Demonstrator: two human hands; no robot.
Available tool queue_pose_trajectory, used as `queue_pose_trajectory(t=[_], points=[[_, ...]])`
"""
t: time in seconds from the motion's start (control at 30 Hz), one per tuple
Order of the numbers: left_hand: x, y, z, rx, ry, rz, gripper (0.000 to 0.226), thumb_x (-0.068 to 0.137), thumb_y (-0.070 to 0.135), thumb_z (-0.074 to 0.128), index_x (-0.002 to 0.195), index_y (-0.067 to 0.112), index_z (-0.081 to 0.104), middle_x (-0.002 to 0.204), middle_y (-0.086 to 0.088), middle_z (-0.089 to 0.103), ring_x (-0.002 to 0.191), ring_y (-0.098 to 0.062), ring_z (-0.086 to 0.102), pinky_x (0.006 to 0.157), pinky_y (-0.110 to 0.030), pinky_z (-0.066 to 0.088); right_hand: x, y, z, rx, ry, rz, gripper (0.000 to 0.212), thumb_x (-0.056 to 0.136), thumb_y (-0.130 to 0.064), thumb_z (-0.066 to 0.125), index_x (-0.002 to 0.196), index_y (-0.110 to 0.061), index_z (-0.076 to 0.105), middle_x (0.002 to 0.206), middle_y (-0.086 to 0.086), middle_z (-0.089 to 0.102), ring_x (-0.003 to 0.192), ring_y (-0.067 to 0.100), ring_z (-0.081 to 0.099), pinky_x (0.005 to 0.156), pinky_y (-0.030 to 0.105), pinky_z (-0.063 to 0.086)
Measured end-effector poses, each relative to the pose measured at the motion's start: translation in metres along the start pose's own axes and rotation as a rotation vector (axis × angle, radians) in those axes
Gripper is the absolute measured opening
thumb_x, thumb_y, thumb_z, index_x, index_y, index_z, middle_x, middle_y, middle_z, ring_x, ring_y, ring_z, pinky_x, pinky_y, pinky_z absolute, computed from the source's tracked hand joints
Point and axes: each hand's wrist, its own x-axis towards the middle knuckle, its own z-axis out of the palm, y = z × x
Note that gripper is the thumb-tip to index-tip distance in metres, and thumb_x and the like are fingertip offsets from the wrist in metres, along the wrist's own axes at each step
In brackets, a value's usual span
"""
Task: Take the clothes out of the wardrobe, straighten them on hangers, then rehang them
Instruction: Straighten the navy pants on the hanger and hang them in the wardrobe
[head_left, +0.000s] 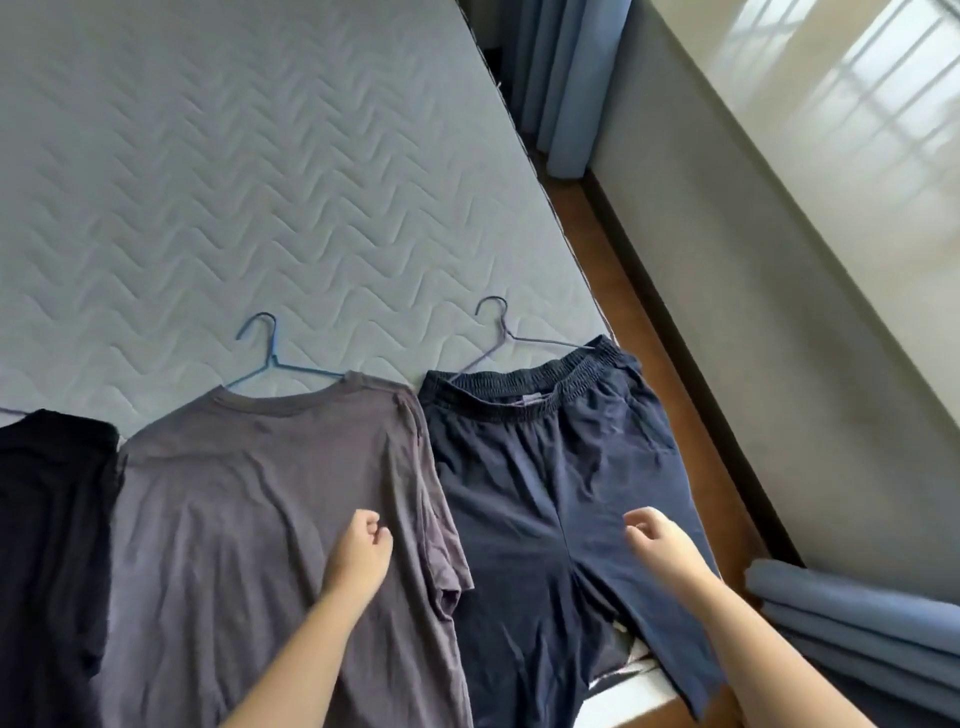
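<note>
Three garments lie side by side on a quilted mattress. A grey T-shirt is in the middle on a blue wire hanger. To its right lie navy shorts with a grey wire hanger tucked into the waistband. A black garment lies at the left edge. My left hand hovers over the T-shirt's right side, fingers loosely curled, holding nothing. My right hand is over the shorts' right leg, fingers loosely bent and apart, holding nothing.
The mattress edge runs diagonally to the right, with a strip of wooden floor beside it. Beyond is a pale wall. Blue curtains hang at the top and bunch at the lower right.
</note>
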Motion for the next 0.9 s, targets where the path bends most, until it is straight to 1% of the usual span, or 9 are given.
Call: queue_pose_trajectory(t=[0.1,0.23,0.33,0.43,0.53,0.63,0.77,0.83,0.9], points=[[0.048,0.026,0.007,0.085,0.043,0.082,0.038,0.090,0.020,0.050,0.125,0.005,0.046,0.131,-0.015,0.050,0.118,-0.032,0.049,0.096,-0.038,0.040,0.070,-0.035,-0.006,-0.073,0.020,-0.063,0.028,0.092,-0.016,0.046,0.119,-0.011,0.051,0.108,0.005,0.058,0.096,0.021,0.054,0.077,0.027,0.039],[0.108,0.053,0.021,0.229,0.078,0.183,0.056,0.091,0.029,0.049,0.139,0.006,0.031,0.150,-0.012,0.027,0.135,-0.029,0.033,0.108,-0.038,0.030,0.153,-0.073,-0.018,-0.133,0.134,-0.160,0.035,0.090,-0.012,0.050,0.124,-0.004,0.049,0.122,0.016,0.056,0.112,0.028,0.053,0.095,0.036,0.040],[0.145,0.061,0.035,0.334,0.091,0.246,0.063,0.091,0.036,0.048,0.143,0.010,0.025,0.155,-0.006,0.018,0.140,-0.025,0.024,0.111,-0.036,0.022,0.200,-0.094,-0.031,-0.189,0.263,-0.225,0.042,0.088,-0.011,0.052,0.128,-0.002,0.046,0.127,0.019,0.051,0.122,0.031,0.044,0.099,0.037,0.036],[0.165,0.057,0.050,0.421,0.093,0.253,0.062,0.089,0.043,0.047,0.139,0.009,0.035,0.153,-0.006,0.023,0.135,-0.028,0.032,0.106,-0.041,0.033,0.237,-0.101,-0.038,-0.290,0.307,-0.245,0.049,0.088,-0.017,0.054,0.134,-0.006,0.040,0.136,0.017,0.044,0.127,0.032,0.038,0.104,0.043,0.033],[0.172,0.049,0.059,0.473,0.134,0.291,0.071,0.076,0.055,0.036,0.119,0.003,0.057,0.138,-0.013,0.049,0.114,-0.037,0.053,0.084,-0.047,0.051,0.264,-0.101,-0.037,-0.391,0.295,-0.225,0.056,0.087,-0.022,0.056,0.137,-0.008,0.036,0.142,0.014,0.039,0.130,0.033,0.037,0.105,0.045,0.033],[0.173,0.048,0.060,0.482,0.183,0.312,0.075,0.073,0.057,0.030,0.116,0.003,0.058,0.135,-0.013,0.052,0.111,-0.038,0.054,0.083,-0.047,0.051,0.281,-0.100,-0.034,-0.450,0.325,-0.197,0.057,0.085,-0.027,0.060,0.134,-0.007,0.038,0.136,0.017,0.042,0.124,0.037,0.040,0.101,0.047,0.035],[0.170,0.051,0.057,0.479,0.182,0.298,0.074,0.074,0.055,0.030,0.118,0.003,0.058,0.136,-0.013,0.050,0.112,-0.039,0.053,0.086,-0.047,0.050,0.289,-0.106,-0.038,-0.598,0.324,-0.145,0.041,0.086,-0.031,0.058,0.113,-0.001,0.050,0.119,0.020,0.049,0.113,0.038,0.044,0.091,0.047,0.040],[0.167,0.055,0.055,0.465,0.162,0.271,0.063,0.082,0.050,0.041,0.124,0.004,0.053,0.143,-0.011,0.043,0.120,-0.037,0.048,0.093,-0.046,0.047,0.285,-0.108,-0.041,-0.651,0.293,-0.171,0.035,0.089,-0.032,0.054,0.106,-0.001,0.053,0.114,0.018,0.051,0.108,0.038,0.046,0.087,0.045,0.041],[0.163,0.062,0.050,0.425,0.101,0.222,0.055,0.088,0.037,0.050,0.134,0.009,0.042,0.152,-0.005,0.027,0.131,-0.031,0.034,0.103,-0.043,0.038,0.273,-0.108,-0.047,-0.582,0.314,-0.224,0.031,0.088,-0.031,0.054,0.097,-0.002,0.054,0.103,0.016,0.053,0.099,0.037,0.050,0.079,0.042,0.040]])
